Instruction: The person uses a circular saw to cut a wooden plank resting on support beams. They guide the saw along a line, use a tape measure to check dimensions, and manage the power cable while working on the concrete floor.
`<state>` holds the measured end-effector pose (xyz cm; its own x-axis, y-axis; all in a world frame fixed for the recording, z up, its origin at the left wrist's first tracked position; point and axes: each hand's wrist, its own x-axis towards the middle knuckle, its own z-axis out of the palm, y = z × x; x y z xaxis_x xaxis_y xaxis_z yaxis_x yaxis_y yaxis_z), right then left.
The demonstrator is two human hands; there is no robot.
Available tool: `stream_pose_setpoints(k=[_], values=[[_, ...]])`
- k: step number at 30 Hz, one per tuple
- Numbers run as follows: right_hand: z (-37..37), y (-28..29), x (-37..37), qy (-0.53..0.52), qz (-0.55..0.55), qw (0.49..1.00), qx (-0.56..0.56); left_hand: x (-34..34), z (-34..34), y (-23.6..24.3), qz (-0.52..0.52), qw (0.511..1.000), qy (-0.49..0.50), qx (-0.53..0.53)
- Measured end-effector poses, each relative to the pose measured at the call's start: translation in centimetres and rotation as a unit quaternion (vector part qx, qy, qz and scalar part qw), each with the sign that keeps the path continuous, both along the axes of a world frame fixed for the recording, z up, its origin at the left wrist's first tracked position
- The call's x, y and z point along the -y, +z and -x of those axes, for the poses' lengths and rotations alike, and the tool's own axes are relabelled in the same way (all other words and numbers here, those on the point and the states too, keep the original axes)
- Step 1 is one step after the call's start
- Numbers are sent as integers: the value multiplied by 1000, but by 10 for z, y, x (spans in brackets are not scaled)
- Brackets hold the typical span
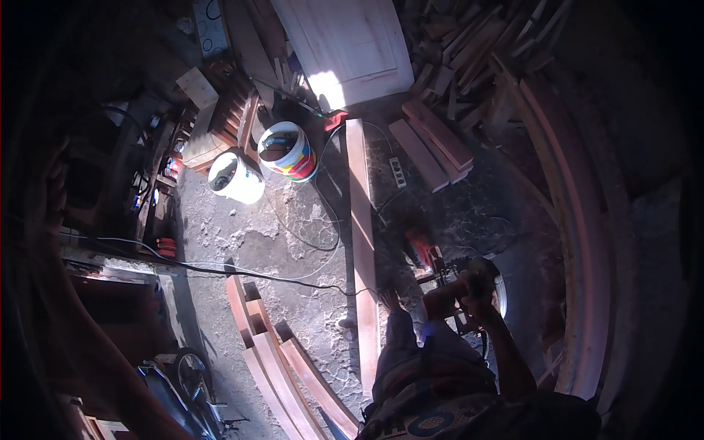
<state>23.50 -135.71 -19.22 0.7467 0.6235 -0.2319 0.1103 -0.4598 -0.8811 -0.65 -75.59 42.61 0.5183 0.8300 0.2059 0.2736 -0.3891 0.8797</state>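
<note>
My right hand (477,297) grips the dark handle of a power saw (499,286) with a round, toothed blade, low at my right side beside my legs. My left hand (53,187) is raised at the far left in shadow, its fingers curled on something dark that I cannot make out. A long pale red board (358,191) runs along the floor just left of my feet. A black cable (308,284) crosses the floor from the left toward the saw.
Several cut boards (264,367) lie at lower left, more planks (433,147) right of center. Two buckets (236,183) hold items. A white door panel (359,44), scrap wood (455,51) and a power strip (397,172) are farther forward. Long timbers (572,205) line the right, a bicycle (192,389) lower left.
</note>
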Motion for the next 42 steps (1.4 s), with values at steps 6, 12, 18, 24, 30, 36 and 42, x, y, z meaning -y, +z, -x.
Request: stream_pose_setpoints(k=[6, 12, 18, 24, 30, 36, 42], values=[[8, -14, 30, -168, -170, 909, -341, 52, -54, -61, -54, 996, 65, -38], [-15, -43, 89, -85, -58, 984, -145, 41, -114, -150, 13, 999, 33, -25], [-51, -17, 59, -43, -100, 994, -2, 24, -155, -257, 82, 996, -18, -36], [-74, -27, 39, -159, -79, 980, -88, 57, -241, -368, 87, 983, -135, -88], [-114, -28, -29, -181, 26, 981, -72, 32, -288, -590, 116, 945, -224, -206], [-146, -47, -94, -257, 97, 951, -144, 8, -307, -793, 81, 880, -356, -305], [-164, -84, -134, -319, 133, 918, -195, -24, -255, -936, 116, 663, -318, -668]])
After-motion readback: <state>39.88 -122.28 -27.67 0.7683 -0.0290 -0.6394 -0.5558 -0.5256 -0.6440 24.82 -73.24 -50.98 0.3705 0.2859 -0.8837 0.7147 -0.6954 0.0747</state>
